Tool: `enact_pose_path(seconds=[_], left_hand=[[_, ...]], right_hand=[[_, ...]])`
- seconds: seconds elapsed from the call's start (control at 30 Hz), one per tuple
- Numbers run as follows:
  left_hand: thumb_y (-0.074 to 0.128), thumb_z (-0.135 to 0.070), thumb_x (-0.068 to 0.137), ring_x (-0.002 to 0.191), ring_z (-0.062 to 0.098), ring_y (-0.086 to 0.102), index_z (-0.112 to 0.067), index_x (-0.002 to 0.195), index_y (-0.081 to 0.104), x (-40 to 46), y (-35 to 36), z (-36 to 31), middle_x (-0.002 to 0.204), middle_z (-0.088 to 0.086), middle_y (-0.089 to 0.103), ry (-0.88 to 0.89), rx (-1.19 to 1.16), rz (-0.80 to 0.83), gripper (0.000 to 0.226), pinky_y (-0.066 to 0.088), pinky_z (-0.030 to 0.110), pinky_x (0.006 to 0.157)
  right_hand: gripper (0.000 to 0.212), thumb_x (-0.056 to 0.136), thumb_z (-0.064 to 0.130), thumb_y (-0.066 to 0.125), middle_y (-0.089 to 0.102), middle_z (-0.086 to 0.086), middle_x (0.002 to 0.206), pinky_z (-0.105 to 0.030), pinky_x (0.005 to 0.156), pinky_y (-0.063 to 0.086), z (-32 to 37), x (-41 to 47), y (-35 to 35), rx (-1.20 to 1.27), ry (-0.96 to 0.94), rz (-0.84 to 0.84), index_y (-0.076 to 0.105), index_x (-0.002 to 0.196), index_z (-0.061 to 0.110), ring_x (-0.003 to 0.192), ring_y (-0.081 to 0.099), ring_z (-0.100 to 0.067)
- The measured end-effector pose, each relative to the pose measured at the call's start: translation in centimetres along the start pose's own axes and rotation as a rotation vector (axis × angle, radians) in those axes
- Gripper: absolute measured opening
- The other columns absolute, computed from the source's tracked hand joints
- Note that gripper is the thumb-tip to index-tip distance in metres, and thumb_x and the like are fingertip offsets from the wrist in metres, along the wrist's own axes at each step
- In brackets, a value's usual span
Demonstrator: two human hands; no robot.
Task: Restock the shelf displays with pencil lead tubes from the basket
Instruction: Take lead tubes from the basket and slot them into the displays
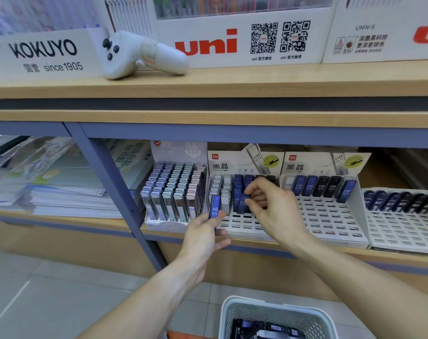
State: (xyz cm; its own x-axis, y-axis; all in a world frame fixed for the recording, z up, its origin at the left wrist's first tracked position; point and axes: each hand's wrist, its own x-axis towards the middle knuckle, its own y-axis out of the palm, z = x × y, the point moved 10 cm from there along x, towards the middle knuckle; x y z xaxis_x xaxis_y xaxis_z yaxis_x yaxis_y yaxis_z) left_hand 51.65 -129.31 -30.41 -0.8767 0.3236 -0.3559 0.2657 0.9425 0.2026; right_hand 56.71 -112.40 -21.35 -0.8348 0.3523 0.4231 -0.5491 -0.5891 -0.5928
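My left hand (204,234) holds a blue HB 0.5 lead tube (214,206) upright in front of the middle white display tray (242,225). My right hand (272,206) reaches into that tray and pinches another blue lead tube (243,203) standing in a slot among blue, white and black tubes. A second tray (330,216) to the right holds a back row of white, blue and black tubes. A third tray (403,223) at the far right holds a row of dark tubes. The white basket (276,311) at the bottom of the view contains several dark tubes.
A full display of pastel lead tubes (173,192) stands left of the middle tray. A blue shelf post (115,189) separates stacked paper goods (49,182) at left. A white handheld controller (139,53) lies on the upper shelf before brand signs.
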Motion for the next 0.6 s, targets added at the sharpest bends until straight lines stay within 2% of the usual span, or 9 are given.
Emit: enact_pose_path(seconds=[0.13,0.37,0.47,0.53,0.6], left_hand=[[0.052,-0.012,0.106,0.077,0.012,0.061,-0.017,0.115,0.071,-0.2,0.2,-0.2,0.111,-0.002,0.073,0.013,0.043,0.011,0.022,0.061,0.031,0.069],[0.054,-0.011,0.105,0.079,0.015,0.060,-0.015,0.120,0.070,0.1,0.3,-0.1,0.102,0.002,0.071,0.029,0.120,0.029,0.023,0.057,0.024,0.060],[0.057,-0.011,0.104,0.079,0.013,0.061,-0.015,0.120,0.071,0.0,0.4,-0.2,0.098,0.002,0.070,0.046,0.149,0.045,0.022,0.057,0.024,0.064],[0.061,-0.013,0.102,0.080,0.012,0.063,-0.015,0.116,0.073,-0.1,0.4,-0.4,0.094,0.003,0.069,0.086,0.195,0.043,0.019,0.055,0.023,0.069],[0.067,-0.016,0.098,0.080,0.008,0.064,-0.018,0.112,0.074,-0.3,0.4,-1.0,0.091,0.001,0.071,0.133,0.230,0.040,0.015,0.049,0.014,0.072]], right_hand=[[0.022,0.087,0.008,0.074,0.068,0.016,0.080,-0.028,0.074,0.059,0.3,0.0,0.7,-0.009,-0.033,0.018,0.064,0.095,0.026,0.077,0.067,-0.001],[0.017,0.089,0.012,0.073,0.070,0.013,0.085,-0.029,0.077,0.059,0.3,0.1,1.6,-0.054,-0.057,0.048,0.069,0.101,0.025,0.079,0.067,-0.003],[0.028,0.090,0.010,0.070,0.072,0.007,0.099,-0.033,0.082,0.058,0.0,0.2,2.3,-0.168,-0.074,0.094,0.072,0.115,0.023,0.086,0.068,-0.010],[0.039,0.090,0.008,0.068,0.065,0.002,0.109,-0.036,0.083,0.056,0.0,0.1,2.8,-0.259,-0.088,0.132,0.069,0.128,0.021,0.089,0.066,-0.016],[0.041,0.091,0.009,0.066,0.061,0.002,0.112,-0.032,0.082,0.054,0.2,0.2,2.6,-0.272,-0.086,0.119,0.067,0.131,0.020,0.085,0.063,-0.014]])
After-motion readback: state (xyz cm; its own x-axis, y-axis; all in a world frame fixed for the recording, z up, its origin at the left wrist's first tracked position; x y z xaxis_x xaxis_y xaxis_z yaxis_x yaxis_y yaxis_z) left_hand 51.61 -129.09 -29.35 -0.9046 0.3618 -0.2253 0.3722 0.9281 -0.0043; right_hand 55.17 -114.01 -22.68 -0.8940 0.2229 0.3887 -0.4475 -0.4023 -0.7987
